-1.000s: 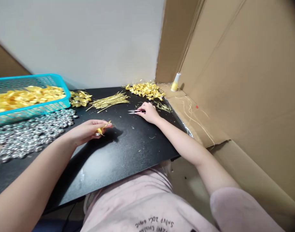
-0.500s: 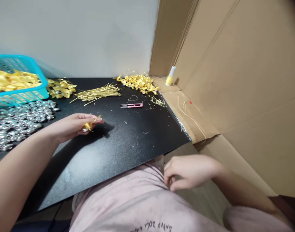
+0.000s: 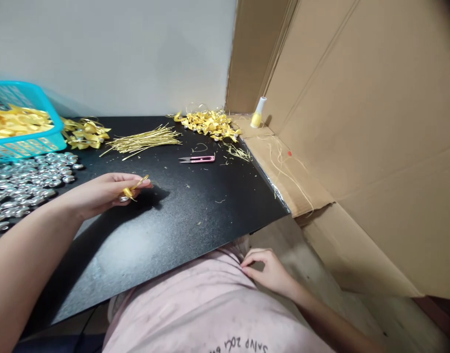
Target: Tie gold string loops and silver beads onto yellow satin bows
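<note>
My left hand point(image 3: 103, 193) is held over the black table, fingers pinched around a small yellow ribbon piece point(image 3: 128, 192) with a silver bead under it and a loop of gold cord. Down by my lap, just off the table's edge, my right hand point(image 3: 267, 271) has thumb and forefinger brought together against the pale pink clothing point(image 3: 210, 294). What those fingertips grip, if anything, is too small to make out. Beyond my left hand lie pink-handled thread snips point(image 3: 197, 159) and a bundle of gold cords point(image 3: 144, 141).
A turquoise basket point(image 3: 59, 132) of yellow ribbon pieces stands at left, behind many silver beads point(image 3: 26, 184). Finished-looking yellow bows point(image 3: 210, 123) are heaped at the back. Cord scraps point(image 3: 238, 153) lie near the cardboard point(image 3: 294, 196), where a small white-and-yellow bottle point(image 3: 258, 113) stands.
My right hand has dropped lower and closer to my lap, its thumb and forefinger now meeting at the clothing. My left hand keeps its hold; the view has shifted slightly.
</note>
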Available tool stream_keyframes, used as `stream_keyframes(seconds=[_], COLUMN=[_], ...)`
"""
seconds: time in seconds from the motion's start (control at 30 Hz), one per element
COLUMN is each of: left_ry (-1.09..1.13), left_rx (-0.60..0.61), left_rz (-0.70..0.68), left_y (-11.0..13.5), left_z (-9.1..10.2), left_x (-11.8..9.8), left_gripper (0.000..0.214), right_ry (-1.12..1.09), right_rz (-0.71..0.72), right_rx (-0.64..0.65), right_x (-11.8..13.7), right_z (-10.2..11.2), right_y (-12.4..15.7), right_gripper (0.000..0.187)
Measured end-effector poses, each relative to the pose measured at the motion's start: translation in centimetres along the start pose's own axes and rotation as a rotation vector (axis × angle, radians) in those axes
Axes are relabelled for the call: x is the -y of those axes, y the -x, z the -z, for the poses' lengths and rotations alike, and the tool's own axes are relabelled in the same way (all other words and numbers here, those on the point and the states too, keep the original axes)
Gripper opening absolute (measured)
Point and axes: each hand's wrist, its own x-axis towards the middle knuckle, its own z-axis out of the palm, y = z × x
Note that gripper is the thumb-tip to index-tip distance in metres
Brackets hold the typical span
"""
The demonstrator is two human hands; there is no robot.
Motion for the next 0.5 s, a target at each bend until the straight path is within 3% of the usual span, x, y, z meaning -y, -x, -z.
stream_keyframes(seconds=[0.1,0.2,0.33,0.43,0.5], left_ry=[0.024,0.025,-0.018,-0.045,-0.057], left_rx=[-0.006,0.000,-0.039,-0.092,-0.118], left_rz=[0.019,0.008,0.037,0.051,0.048], left_y=[-0.1,-0.2,-0.3,-0.3,-0.3], left_z=[0.1,0.2,0.3,0.2,0.1], left_x=[0.2,0.4,0.4,0.1,-0.1], left_gripper=[0.049,0.049,0.059,0.074,0.080], right_ry=[0.004,0.046,0.202,0.491,0.772], right_rz=[0.022,0.084,0.237,0.158,0.039], right_rx=[-0.049,-0.087,-0.285,-0.481,-0.425], right_x=[0.0,1.0,3.8,6.2,7.4], right_z=[-0.1,2.2,9.7,16.5,20.3], right_y=[0.1,0.4,0.2,-1.9,-4.6], right_gripper=[0.011,0.012,0.016,0.023,0.022])
